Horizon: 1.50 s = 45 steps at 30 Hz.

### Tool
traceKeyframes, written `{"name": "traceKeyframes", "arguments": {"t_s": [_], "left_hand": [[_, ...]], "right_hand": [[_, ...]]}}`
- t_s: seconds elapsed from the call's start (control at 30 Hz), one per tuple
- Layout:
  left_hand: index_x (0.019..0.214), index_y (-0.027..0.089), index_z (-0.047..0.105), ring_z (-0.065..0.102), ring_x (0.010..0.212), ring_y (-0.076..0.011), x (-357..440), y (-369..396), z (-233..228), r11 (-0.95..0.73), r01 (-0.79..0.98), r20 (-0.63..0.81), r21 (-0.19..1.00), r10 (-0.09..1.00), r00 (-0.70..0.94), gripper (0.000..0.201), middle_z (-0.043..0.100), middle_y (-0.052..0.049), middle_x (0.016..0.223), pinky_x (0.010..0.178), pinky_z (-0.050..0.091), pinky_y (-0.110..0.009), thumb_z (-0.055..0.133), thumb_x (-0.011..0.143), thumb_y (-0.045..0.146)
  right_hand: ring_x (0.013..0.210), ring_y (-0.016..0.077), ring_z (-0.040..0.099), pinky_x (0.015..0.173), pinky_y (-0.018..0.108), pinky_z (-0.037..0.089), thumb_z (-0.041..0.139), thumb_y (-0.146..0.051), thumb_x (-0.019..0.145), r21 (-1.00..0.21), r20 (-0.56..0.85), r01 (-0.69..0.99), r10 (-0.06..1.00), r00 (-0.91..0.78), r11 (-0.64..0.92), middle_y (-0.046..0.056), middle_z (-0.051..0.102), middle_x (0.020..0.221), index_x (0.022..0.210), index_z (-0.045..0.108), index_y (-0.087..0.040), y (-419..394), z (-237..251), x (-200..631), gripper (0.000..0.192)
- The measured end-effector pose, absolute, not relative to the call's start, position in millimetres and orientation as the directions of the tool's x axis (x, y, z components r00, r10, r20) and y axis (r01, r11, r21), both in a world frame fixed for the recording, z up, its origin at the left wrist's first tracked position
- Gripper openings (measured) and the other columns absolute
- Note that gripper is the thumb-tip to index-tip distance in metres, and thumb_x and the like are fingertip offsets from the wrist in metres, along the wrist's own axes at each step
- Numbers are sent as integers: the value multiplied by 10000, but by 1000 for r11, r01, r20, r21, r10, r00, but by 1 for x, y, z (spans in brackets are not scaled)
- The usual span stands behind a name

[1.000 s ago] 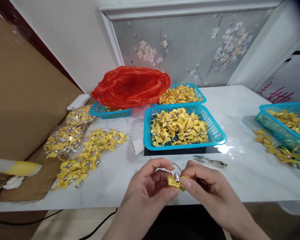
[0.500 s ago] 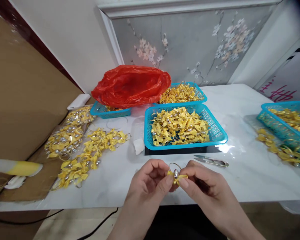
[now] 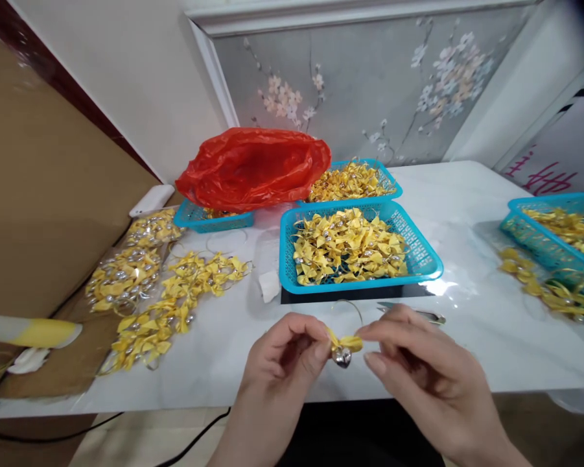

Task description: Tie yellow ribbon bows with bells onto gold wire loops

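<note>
My left hand [image 3: 292, 363] pinches one end of a yellow ribbon bow [image 3: 352, 343] between thumb and forefinger, above the front of the table. A shiny silver bead [image 3: 342, 356] hangs under the bow's middle, and a thin gold loop [image 3: 357, 310] arches above it. At the bow's other end is my right hand [image 3: 418, 363], its forefinger tip against the ribbon and its thumb apart from it. Partly behind the right fingers lie small thread snips [image 3: 432, 318]. Beyond the hands stands a blue basket [image 3: 288, 259] heaped with similar yellow bows [image 3: 350, 246].
Loose bows [image 3: 175, 305] and clear bags of bows [image 3: 124, 275] lie at the left. Behind are a red plastic bag [image 3: 253, 168] and another blue basket [image 3: 391, 175]. A third basket [image 3: 529, 227] stands at the right. A black cable [image 3: 194, 441] hangs below the table edge.
The bow has turned over, so the silver bead now points down and the loop stands higher. My right thumb has come off the ribbon and the right hand has shifted slightly right.
</note>
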<state>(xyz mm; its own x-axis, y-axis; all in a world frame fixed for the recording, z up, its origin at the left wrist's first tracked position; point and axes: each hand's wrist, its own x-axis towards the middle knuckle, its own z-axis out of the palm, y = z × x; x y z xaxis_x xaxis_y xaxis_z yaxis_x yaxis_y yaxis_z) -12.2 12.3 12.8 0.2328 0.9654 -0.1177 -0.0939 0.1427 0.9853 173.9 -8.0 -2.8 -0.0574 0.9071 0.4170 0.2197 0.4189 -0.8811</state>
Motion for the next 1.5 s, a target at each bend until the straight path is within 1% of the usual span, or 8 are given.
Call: {"name": "traceKeyframes", "arguments": {"t_s": [0.23,0.5,0.67,0.8,0.93,1.13,1.3,1.5], "left_hand": [[842,281,707,604,747,-120,-8,12,12,74,-32,-66,997,979,193,55,678,33,806,706,482,-186,695,886,250],[875,269,663,624,694,-110,-3,6,13,187,-104,-183,977,982,47,175,678,49,749,649,493,-171,791,770,212],[813,262,632,676,692,-139,-3,4,14,4,158,-9,987,1000,27,140,725,43,741,630,507,-203,732,789,168],[874,289,612,707,738,-134,-3,3,13,-76,267,58,961,996,73,184,744,72,770,703,527,-216,668,823,122],[793,254,582,698,707,-128,-1,3,10,55,125,-67,991,993,96,148,741,59,724,663,521,-196,707,821,180],[788,219,573,635,713,-99,-3,6,6,221,-60,-199,974,948,247,152,672,46,742,648,486,-162,710,855,219],[1019,270,641,657,914,-139,-7,6,10,111,-80,-86,991,959,269,148,683,11,962,832,519,-217,696,882,287],[906,258,624,639,697,-94,-3,9,11,172,-85,-152,982,968,202,112,672,55,749,653,514,-159,722,859,228]], "right_hand": [[675,143,527,543,271,407,613,-257,947,-926,296,209,949,-108,313,8,547,770,1001,716,-267,0,3,177,116],[630,130,477,518,263,363,541,-320,982,-971,129,167,966,-223,168,-7,502,707,807,658,-218,5,9,177,234],[622,122,489,510,255,367,558,-333,972,-944,174,243,962,-212,224,-11,509,759,950,675,-241,8,19,182,150],[626,106,473,520,245,337,560,-234,965,-892,169,363,943,-288,271,-21,502,770,881,638,-233,8,25,178,115],[644,112,454,562,247,335,484,-191,981,-915,192,307,952,-240,262,-26,471,719,759,532,-202,8,22,170,228],[612,115,407,554,245,332,489,-354,989,-998,-44,61,961,-274,-29,-40,450,671,730,498,-201,14,15,167,301],[593,109,415,531,237,319,523,-318,970,-988,-56,157,957,-283,-11,-42,468,653,744,539,-193,16,20,167,258],[611,117,483,545,233,369,526,-275,955,-980,-19,195,963,-271,35,-24,526,693,754,589,-198,18,20,163,224]]}}
